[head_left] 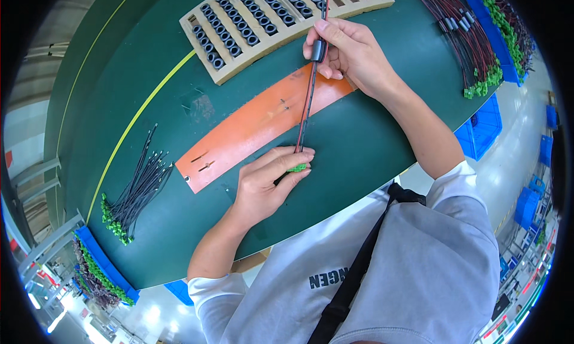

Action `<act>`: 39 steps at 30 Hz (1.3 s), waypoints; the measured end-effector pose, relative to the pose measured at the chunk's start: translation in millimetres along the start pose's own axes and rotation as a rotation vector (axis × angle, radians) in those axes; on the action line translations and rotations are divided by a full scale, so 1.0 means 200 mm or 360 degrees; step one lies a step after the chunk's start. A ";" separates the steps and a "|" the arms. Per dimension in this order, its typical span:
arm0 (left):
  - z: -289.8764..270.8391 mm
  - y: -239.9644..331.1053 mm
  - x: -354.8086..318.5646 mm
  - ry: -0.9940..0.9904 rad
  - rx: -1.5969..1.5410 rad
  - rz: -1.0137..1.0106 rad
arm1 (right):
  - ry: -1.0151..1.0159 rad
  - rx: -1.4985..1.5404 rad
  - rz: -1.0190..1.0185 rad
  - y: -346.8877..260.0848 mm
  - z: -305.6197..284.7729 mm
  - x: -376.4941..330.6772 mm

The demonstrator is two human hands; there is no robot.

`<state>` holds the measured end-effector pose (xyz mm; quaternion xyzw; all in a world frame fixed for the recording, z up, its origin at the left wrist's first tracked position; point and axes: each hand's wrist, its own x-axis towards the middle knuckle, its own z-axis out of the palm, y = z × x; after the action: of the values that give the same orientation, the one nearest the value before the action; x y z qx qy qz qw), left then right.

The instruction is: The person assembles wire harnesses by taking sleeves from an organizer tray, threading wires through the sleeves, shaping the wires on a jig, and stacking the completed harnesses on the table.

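Observation:
A red and black wire lead (307,105) runs stretched between my two hands above the green table. Its green connector (297,168) is pinched between the thumb and fingers of my left hand (263,185). Farther up the lead sits a dark ferrite ring (319,50), gripped in the fingers of my right hand (353,51); the wires pass through the ring and on past the top edge of the view. Under the lead lies an orange strip (251,129) with small slots in it. Just beyond my right hand is a wooden tray (230,74) holding rows of dark rings.
Black wires with green connectors (140,188) lie in a bundle at left. Finished-looking red and black leads with rings (460,33) lie at far right, beside a blue bin (496,33). Another blue bin (107,266) stands at the left corner. The table's near edge (335,206) touches my body's side.

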<state>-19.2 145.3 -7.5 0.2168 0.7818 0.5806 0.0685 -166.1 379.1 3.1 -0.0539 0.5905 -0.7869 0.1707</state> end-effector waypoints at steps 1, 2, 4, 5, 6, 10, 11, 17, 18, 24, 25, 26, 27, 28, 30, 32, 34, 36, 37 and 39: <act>0.01 0.03 0.01 0.0028 0.0064 -0.0020 | -0.0048 -0.0013 0.0015 0.00 -0.02 0.00; 0.02 0.03 0.01 0.0018 0.0062 -0.0021 | -0.0038 -0.0009 0.0016 0.00 -0.03 0.00; 0.03 0.02 -0.01 0.0063 0.0222 0.0086 | -0.0073 -0.0042 0.0030 0.00 -0.02 -0.01; 0.04 0.02 -0.01 0.0071 0.0210 0.0091 | -0.0072 -0.0045 0.0020 0.00 -0.02 -0.01; 0.04 0.01 0.00 0.0068 0.0211 0.0107 | -0.0059 -0.0015 0.0031 0.00 -0.02 -0.01; 0.02 0.00 0.01 -0.0105 0.0201 0.0264 | -0.0049 0.0029 0.0041 0.01 0.02 -0.03; 0.02 0.00 0.01 -0.0117 0.0173 0.0281 | -0.0044 0.0022 0.0042 0.01 0.03 -0.03; 0.01 0.01 0.00 -0.0170 0.0080 0.0203 | -0.0055 -0.0018 0.0024 0.01 0.02 -0.04; 0.01 0.01 0.00 -0.0165 0.0082 0.0217 | -0.0053 0.0004 0.0028 0.01 0.02 -0.04; 0.01 0.01 0.01 -0.0157 0.0046 0.0207 | -0.0061 0.0017 0.0041 0.00 0.02 -0.03; 0.01 0.01 0.02 -0.0158 0.0055 0.0207 | -0.0054 0.0027 0.0046 0.00 0.02 -0.03; 0.01 0.01 0.02 -0.0160 0.0064 0.0209 | -0.0054 0.0020 0.0039 -0.01 0.02 -0.03; 0.01 0.01 0.02 -0.0158 0.0067 0.0218 | -0.0052 0.0022 0.0041 -0.01 0.01 -0.03; 0.02 0.01 0.02 -0.0151 0.0070 0.0227 | -0.0050 0.0023 0.0044 -0.01 0.01 -0.03; 0.02 0.00 0.01 -0.0142 0.0074 0.0248 | -0.0048 0.0019 0.0040 0.00 0.02 -0.04; 0.03 0.00 0.00 -0.0159 0.0067 0.0207 | -0.0047 0.0016 0.0037 -0.01 0.02 -0.05; 0.02 0.03 0.01 -0.0178 0.0089 0.0271 | -0.0096 -0.0139 0.0091 -0.03 0.05 -0.07; 0.01 0.04 -0.01 -0.0176 0.0118 0.0321 | -0.0214 -0.0152 0.0081 -0.07 0.07 -0.11; 0.00 0.02 -0.03 -0.0025 -0.0149 0.0197 | -0.0334 -0.0195 0.0132 -0.08 0.07 -0.13; 0.00 -0.09 -0.11 0.0235 -0.0600 0.0053 | -0.0600 -0.0338 0.0213 -0.11 0.12 -0.16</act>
<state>-4.7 132.5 -26.5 0.1697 0.6585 0.7321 0.0407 -133.6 373.2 34.6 -0.1784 0.6301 -0.6832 0.3231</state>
